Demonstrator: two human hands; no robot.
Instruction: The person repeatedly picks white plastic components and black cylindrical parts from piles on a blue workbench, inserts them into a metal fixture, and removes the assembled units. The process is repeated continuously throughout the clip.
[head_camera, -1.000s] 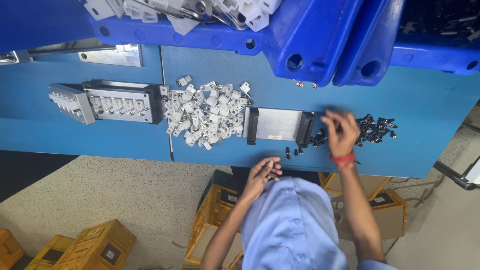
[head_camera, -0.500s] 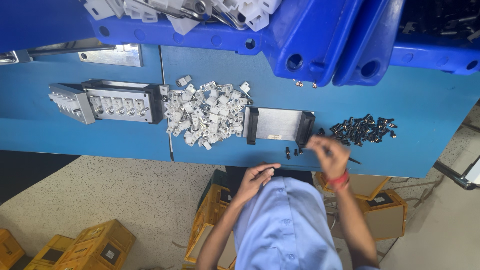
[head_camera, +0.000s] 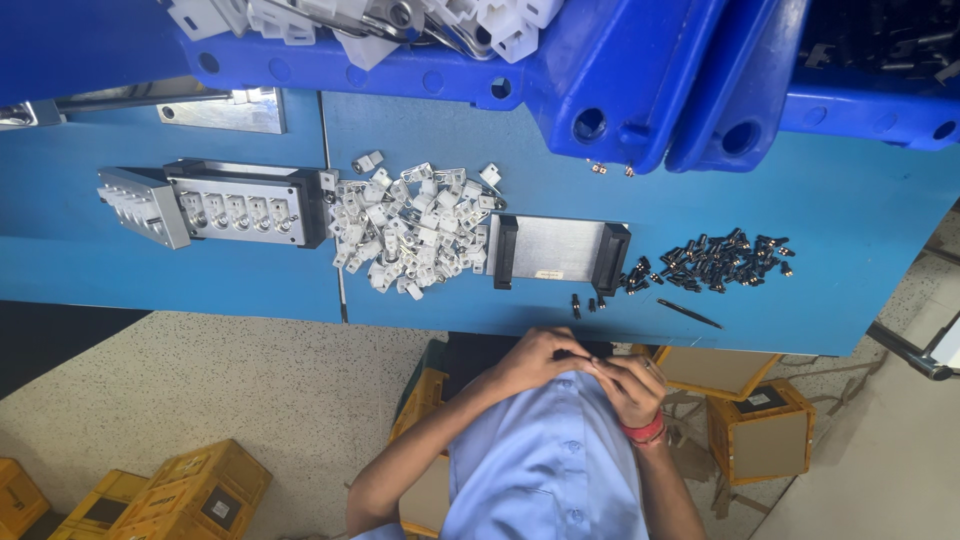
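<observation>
Both hands have drawn back off the blue counter (head_camera: 880, 215) since a second ago, when the right hand (head_camera: 632, 385) reached at the pile of small black parts (head_camera: 715, 262). Now it meets the left hand (head_camera: 540, 358) low in the frame's centre, against the blue shirt, fingers curled together; what they pinch is too small to tell.

Hands: left hand (head_camera: 535, 360) and right hand (head_camera: 630, 385) are held together, fingertips touching, near the table edge.
Table (head_camera: 850, 215): blue.
White parts (head_camera: 410, 232): heaped at centre.
Metal plate (head_camera: 558, 250): set just right of the heap.
Black parts (head_camera: 715, 262): scattered at right.
Fixture block (head_camera: 235, 203): placed at left.
</observation>
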